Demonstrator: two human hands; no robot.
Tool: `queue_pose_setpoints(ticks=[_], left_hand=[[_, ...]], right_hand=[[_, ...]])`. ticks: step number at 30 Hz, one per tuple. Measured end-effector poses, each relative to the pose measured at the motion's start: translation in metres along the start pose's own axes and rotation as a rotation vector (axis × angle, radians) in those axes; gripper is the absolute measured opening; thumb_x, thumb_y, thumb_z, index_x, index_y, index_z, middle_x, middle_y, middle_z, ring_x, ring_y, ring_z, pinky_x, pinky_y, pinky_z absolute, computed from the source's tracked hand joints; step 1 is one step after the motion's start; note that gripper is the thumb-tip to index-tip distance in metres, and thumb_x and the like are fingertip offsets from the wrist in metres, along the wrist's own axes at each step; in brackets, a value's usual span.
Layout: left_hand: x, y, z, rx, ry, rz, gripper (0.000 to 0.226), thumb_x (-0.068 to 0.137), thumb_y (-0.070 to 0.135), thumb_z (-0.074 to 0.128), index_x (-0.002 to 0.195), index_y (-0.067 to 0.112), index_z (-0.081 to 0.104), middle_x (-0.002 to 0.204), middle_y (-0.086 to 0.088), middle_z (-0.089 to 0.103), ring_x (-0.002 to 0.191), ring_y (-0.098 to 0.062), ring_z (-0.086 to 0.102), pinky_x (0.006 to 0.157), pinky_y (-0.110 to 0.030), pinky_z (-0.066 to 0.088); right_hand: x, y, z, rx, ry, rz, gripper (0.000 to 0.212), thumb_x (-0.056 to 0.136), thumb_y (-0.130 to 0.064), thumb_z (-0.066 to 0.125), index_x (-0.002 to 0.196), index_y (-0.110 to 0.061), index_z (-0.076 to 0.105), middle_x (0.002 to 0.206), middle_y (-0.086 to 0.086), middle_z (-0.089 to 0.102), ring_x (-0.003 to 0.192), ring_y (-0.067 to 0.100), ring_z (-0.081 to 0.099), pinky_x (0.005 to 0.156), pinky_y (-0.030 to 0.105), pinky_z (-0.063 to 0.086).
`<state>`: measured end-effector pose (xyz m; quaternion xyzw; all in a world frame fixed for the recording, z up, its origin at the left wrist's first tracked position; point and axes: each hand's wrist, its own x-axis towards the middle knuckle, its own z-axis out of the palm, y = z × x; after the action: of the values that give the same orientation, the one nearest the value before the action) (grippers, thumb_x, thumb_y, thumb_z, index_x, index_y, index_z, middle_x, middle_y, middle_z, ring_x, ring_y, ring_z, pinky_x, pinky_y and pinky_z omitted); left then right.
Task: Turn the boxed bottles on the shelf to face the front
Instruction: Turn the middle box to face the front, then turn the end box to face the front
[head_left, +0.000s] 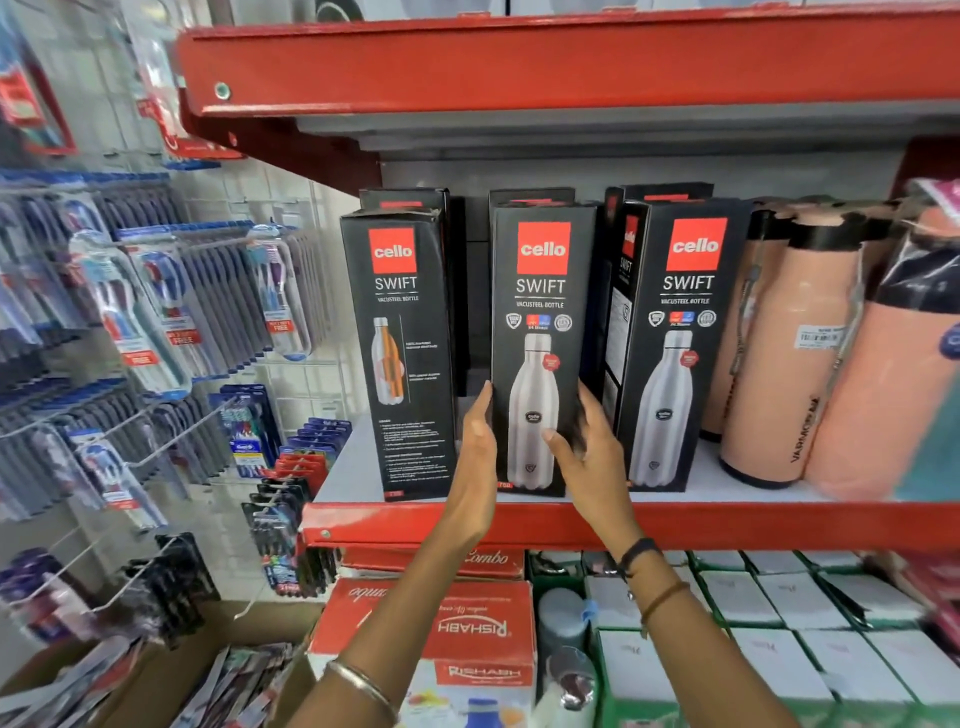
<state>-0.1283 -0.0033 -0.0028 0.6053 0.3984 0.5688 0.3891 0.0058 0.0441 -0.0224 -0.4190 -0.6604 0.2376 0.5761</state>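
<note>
Standing upright on the shelf (753, 525), the middle box (540, 291) faces front between the grips: left grip (478, 441) pressed flat on its side, right grip (587, 441) clasping the opposite edge. Just beyond the left grip, the left box (400, 338) shows its back.

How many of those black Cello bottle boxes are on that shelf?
6. Front row: left box, middle box, right box. Peeking out behind them: rear left box, rear middle box, rear right box. More may be hidden further back.

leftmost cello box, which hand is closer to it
Left. The left hand lies against the left side of the middle box, just beside the leftmost cello box; the right hand holds the middle box's right edge.
</note>
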Motion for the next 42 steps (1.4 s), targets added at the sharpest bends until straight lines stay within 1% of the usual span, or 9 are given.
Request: queue_pose_setpoints(ticks=[5,11,15,20,24,27,31,36,42], left_hand=[[-0.005,-0.012,-0.005,0.084,0.01,0.06,0.088,0.064,0.093,0.021,0.141,0.05,0.014,0.162,0.014,0.009,0.15,-0.005,0.01,0.124,-0.046,0.014],[-0.012,-0.006,-0.032,0.183,0.314,0.489,0.066,0.093,0.064,0.021,0.144,0.025,0.037,0.156,0.012,0.03,0.147,-0.014,0.026,0.117,-0.038,0.027],[-0.01,-0.003,-0.069,0.223,0.524,0.419,0.068,0.093,0.065,0.018,0.146,0.025,0.032,0.158,0.008,0.028,0.147,-0.003,0.021,0.12,-0.026,0.019],[-0.014,-0.013,-0.1,0.097,0.317,0.07,0.1,0.067,0.091,0.016,0.151,0.037,0.006,0.161,0.02,0.008,0.149,-0.005,0.01,0.122,-0.049,0.015],[-0.02,-0.003,-0.108,0.049,0.127,0.029,0.074,0.063,0.092,0.021,0.131,0.066,0.03,0.135,0.046,0.041,0.135,0.009,0.036,0.109,-0.023,0.035],[-0.022,0.003,-0.117,-0.009,0.096,-0.019,0.09,0.046,0.101,0.022,0.129,0.066,0.033,0.125,0.056,0.037,0.14,-0.003,0.027,0.107,-0.04,0.02],[-0.022,0.003,-0.133,-0.008,0.059,0.052,0.099,0.05,0.1,0.02,0.137,0.055,0.037,0.143,0.044,0.031,0.147,-0.004,0.02,0.112,-0.04,0.015],[-0.006,0.008,-0.153,0.012,0.087,0.029,0.112,0.047,0.101,0.024,0.146,0.048,0.018,0.142,0.038,0.025,0.141,-0.006,0.026,0.117,-0.037,0.018],[-0.007,-0.003,-0.146,0.0,0.016,-0.015,0.091,0.049,0.1,0.024,0.134,0.066,0.028,0.142,0.043,0.032,0.142,-0.015,0.033,0.113,-0.05,0.028]], right_hand=[[-0.006,0.001,0.004,-0.01,0.032,0.006,0.064,0.091,-0.022,0.058,0.147,-0.018,0.026,0.153,0.003,0.036,0.14,0.016,0.035,0.115,0.044,0.031],[-0.036,-0.024,0.026,-0.013,0.325,-0.222,0.054,0.092,-0.017,0.055,0.142,-0.012,0.033,0.151,0.004,0.035,0.141,0.005,0.029,0.113,0.017,0.023],[-0.043,-0.05,0.063,0.044,0.124,-0.327,0.049,0.094,-0.02,0.052,0.141,-0.017,0.036,0.149,-0.002,0.039,0.14,0.008,0.032,0.112,0.02,0.026],[-0.04,-0.052,0.122,0.008,-0.115,-0.012,0.07,0.093,-0.051,0.038,0.149,-0.027,0.004,0.161,-0.006,0.007,0.144,0.0,0.003,0.108,0.007,0.0],[-0.028,-0.046,0.139,0.025,-0.087,0.107,0.08,0.091,-0.051,0.045,0.15,-0.019,0.002,0.155,-0.006,0.016,0.144,0.01,0.011,0.106,0.012,0.006],[-0.017,-0.053,0.14,0.021,-0.031,0.042,0.095,0.079,-0.05,0.064,0.148,-0.018,0.007,0.139,-0.012,0.022,0.134,0.003,0.02,0.1,0.0,0.012],[-0.001,-0.057,0.138,0.038,-0.017,0.068,0.111,0.062,-0.051,0.078,0.145,-0.023,0.01,0.148,0.001,0.03,0.136,0.011,0.028,0.103,0.012,0.022],[0.009,-0.051,0.124,0.148,-0.171,0.027,0.1,0.071,-0.035,0.071,0.149,-0.029,0.008,0.158,0.001,0.023,0.144,0.012,0.023,0.118,0.04,0.023],[0.001,-0.041,0.118,0.075,-0.154,-0.024,0.062,0.094,-0.018,0.052,0.142,-0.036,0.016,0.157,-0.005,0.025,0.144,0.005,0.022,0.118,0.032,0.022]])
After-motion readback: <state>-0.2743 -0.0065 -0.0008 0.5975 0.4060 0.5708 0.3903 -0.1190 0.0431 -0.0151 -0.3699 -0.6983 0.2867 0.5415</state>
